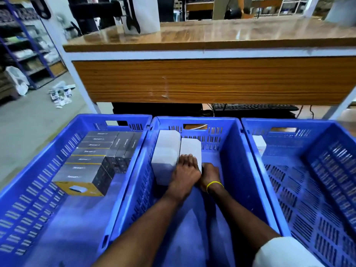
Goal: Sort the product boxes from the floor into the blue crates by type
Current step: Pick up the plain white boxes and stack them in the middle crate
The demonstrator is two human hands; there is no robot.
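Both forearms reach forward and down into the middle crate point(227, 120), converging on one white box point(190, 148) that lies near the crate's far-left part.

Left hand point(185, 169): palm down on the box's near end, fingers point(187, 158) bent over its top face, gripping. Right hand point(210, 175): pressed to the near right corner of the same box, curled around it, fingertips hidden behind the box. The two hands touch each other. Yellow band point(214, 185) on the right wrist; white sleeve point(285, 251) at the lower right edge of view.

Just left of the held box and touching it stands a second white box point(166, 151), bulkier and reaching closer to the near side. It is wedged between the held box and the crate's left wall.

Left crate point(81, 120): dark boxes point(90, 160) packed in tight rows along its far right, a yellow box point(77, 188) at the near end of the row.

Right crate point(289, 122): a single small white box point(259, 143) in the far-left corner.

The three crates sit side by side, rims touching. Directly beyond them is a wooden worktop point(212, 35), with a black keyboard point(254, 107) below it. On the floor point(28, 128) far left lies a scatter of small packets point(60, 93), near blue shelving point(25, 45). The picture is soft, so the box lettering is unreadable.
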